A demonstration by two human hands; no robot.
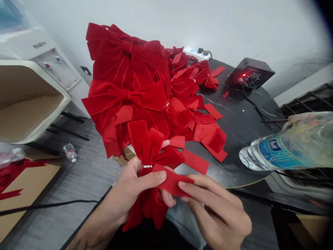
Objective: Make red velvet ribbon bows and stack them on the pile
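My left hand [130,189] is closed around the pinched middle of a red velvet bow [152,149], where a thin silver wire binds it. The thumb presses on a short red ribbon strip [173,182] laid across the bow's centre. My right hand [213,205] pinches the other end of that strip between thumb and fingers. The bow's tails hang down below my left hand. Both hands are at the near edge of a dark round table [239,128].
A tall pile of finished red bows [127,80] and loose ribbon pieces [205,128] cover the table's left half. A black control box with a red light [248,74] and a power strip [197,53] sit at the back. A plastic water bottle [288,146] lies at right.
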